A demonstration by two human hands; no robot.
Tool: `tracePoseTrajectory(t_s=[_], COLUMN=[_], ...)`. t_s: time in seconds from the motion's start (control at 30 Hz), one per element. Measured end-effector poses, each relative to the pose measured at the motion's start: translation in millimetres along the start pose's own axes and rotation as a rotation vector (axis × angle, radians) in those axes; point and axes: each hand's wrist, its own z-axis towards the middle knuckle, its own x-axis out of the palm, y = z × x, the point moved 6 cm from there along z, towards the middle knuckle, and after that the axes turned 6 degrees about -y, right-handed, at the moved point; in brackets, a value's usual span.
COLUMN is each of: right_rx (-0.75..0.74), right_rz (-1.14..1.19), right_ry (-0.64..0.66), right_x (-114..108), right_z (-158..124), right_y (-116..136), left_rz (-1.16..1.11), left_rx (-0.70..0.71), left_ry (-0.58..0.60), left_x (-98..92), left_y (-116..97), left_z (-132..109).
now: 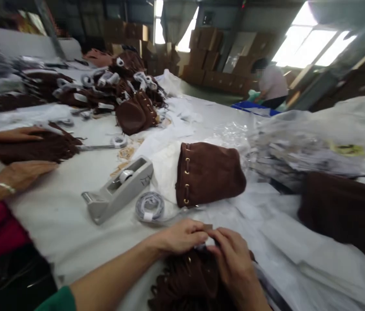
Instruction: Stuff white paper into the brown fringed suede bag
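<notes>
Factory packing floor: stacked cartons (pixel 202 47) along the wall, brown suede bags (pixel 130 93) heaped across the long worktable (pixel 72 224).

Fringed pouch (pixel 185 280) — cut off below (top hidden).

A grey tape dispenser (pixel 117 188) sits mid-worktop (pixel 56 224), with a loose tape roll (pixel 150 207) just beside its right end. Right of both, a brown suede drawstring pouch (pixel 210 172) lies on white wrapping paper (pixel 166 168). A heap of brown bags (pixel 121 90) fills the far left corner. At the left edge a co-worker's hand (pixel 20 134) rests on a fringed brown piece (pixel 36 149). Clear plastic bags (pixel 315 138) pile along the right edge, with a dark brown bag (pixel 347 211) nearer. Cardboard boxes (pixel 208 47) are stacked behind.
</notes>
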Motion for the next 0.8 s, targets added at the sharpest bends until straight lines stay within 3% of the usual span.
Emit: tracePoseTrajectory(t_s=[0.13,0.2,0.27,0.5,0.8], right_rx=[0.038,0.036,0.035,0.056,0.01], right_rz=[-0.036,-0.037,-0.033,-0.043,-0.035], right_ry=[0.057,0.077,0.094,0.13,0.072], right_x=[3.9,5.7,6.9,11.2,0.8], right_z=[4.0,4.6,3.8,3.4,6.8], right_y=[5.3,7.1,6.8,2.3,4.8], left_rz=[0.001,0.002,0.004,-0.188,-0.542], left_rx=[-0.107,-0.128,-0.133,-0.187,-0.283], left_ry=[-0.199,-0.235,-0.232,-0.283,-0.357], left_x=[-65.0,-96.1,-112.4,-110.1,-100.9], left_y=[9.5,16.2,23.9,46.4,46.1], left_z=[-20.2,-30.4,-36.3,-37.0,-37.0])
